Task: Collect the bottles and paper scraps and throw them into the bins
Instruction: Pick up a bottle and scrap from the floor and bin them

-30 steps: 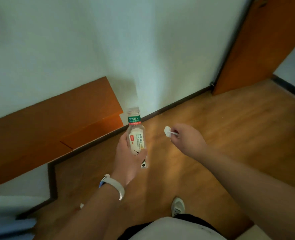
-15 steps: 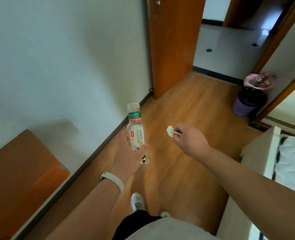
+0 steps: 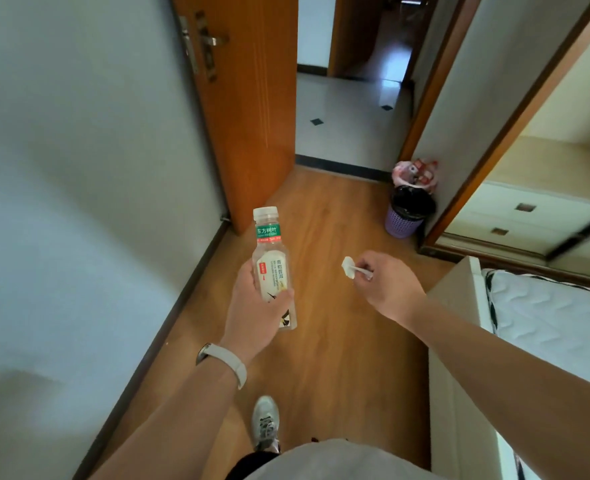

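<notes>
1. Head view, frame centre: the left hand (image 3: 257,306) is gripping the upright bottle (image 3: 273,268), fingers wrapped round its lower body.
2. Right of it, the right hand (image 3: 390,289) is pinching a paper scrap (image 3: 349,267).
3. The purple bin (image 3: 406,216) is standing upper right.

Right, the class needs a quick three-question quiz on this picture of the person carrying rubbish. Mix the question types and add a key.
1. True or false: the left hand grips the bottle with its cap up.
2. The right hand pinches: A) a key, B) a paper scrap, C) a coin?
3. Fill in: the purple bin has a ___ liner.
Key: 1 true; 2 B; 3 black.
</notes>
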A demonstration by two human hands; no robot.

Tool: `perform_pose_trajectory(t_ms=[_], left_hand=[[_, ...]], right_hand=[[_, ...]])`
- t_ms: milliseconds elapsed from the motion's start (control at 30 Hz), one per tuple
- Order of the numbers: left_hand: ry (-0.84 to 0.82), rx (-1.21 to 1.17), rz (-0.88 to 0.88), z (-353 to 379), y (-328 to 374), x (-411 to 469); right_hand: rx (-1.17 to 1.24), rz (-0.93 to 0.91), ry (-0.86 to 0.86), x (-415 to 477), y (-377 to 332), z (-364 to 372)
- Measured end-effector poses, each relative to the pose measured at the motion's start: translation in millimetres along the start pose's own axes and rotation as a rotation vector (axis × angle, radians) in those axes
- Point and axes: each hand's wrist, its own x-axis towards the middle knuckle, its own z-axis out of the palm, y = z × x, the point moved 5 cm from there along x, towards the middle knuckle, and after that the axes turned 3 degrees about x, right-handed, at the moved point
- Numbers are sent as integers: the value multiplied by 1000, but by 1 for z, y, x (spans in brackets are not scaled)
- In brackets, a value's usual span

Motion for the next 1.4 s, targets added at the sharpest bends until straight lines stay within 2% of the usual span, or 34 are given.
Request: perform_pose_trajectory(t_ms=[233,467,700,900,1067,1400], left_hand=[[-60,-19,17,-51,1,108],[-167,-21,43,-46,6,166],[-243,27,47,-17,24,234],[-261,44,59,20,51,326],[-316,98,16,65,85,407],[-419,110,71,146,149,515]], right_hand=[[3,58,84,75,-52,5],[-21,185,121,117,-45,0],[32,229,165,178,-19,3],[130,242,164,264,10,4],[184,334,203,334,59,-30],[201,465,238,430,135,-89]])
